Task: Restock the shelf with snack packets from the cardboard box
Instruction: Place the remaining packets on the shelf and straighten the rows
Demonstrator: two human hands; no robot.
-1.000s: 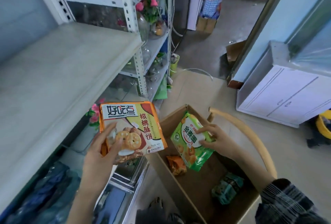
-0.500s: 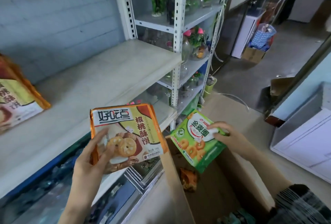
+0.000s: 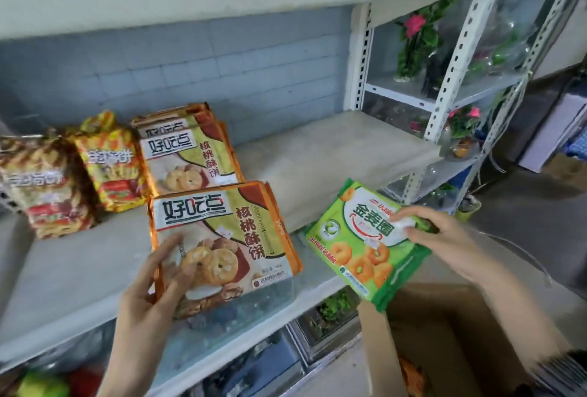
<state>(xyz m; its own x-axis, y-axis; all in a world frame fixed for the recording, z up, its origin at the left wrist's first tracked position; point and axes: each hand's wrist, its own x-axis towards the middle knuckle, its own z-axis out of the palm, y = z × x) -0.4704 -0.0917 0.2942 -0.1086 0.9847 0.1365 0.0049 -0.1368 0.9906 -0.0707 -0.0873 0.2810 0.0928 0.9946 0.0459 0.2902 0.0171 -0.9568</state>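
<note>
In the head view, the left hand (image 3: 154,291) has its fingers (image 3: 162,256) clamped on the lower left corner of an orange biscuit packet (image 3: 228,231) above the shelf's (image 3: 333,155) front edge, while the right hand (image 3: 444,237) pinches a green packet (image 3: 362,247) just off that edge, over the cardboard box (image 3: 460,333).

Blue-grey tiled wall (image 3: 222,72) behind; floor (image 3: 540,222) seemingly grey concrete.

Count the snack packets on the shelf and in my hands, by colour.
Orange packets: 3, one in the left hand, two fronts showing stacked on the shelf
Yellow-and-red packets: 2
Green packet: 1, in the right hand
Total: 6
</note>
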